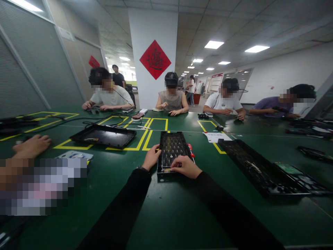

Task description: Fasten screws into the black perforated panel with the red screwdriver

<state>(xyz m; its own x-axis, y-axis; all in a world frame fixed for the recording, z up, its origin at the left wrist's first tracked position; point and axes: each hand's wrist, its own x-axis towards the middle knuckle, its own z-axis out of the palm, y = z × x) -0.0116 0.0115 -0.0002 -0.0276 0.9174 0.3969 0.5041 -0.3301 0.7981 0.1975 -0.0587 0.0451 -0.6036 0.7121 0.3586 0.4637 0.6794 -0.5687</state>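
While the right hand (185, 166) works, red-handled tools (191, 151) lie beside the tray (173, 150).

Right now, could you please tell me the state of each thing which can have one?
Middle case, open side up
Left hand, gripping its left side
Right hand, fingers at its near end, grip unclear
Left tray, open side up
Right tray, open side up
Ceiling lights, lit

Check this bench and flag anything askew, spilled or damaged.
The black tray on the left sits crookedly across the yellow tape. The long tray on the right lies at a slant, its far corner meeting the paper sheet. I see no clear spill or breakage.
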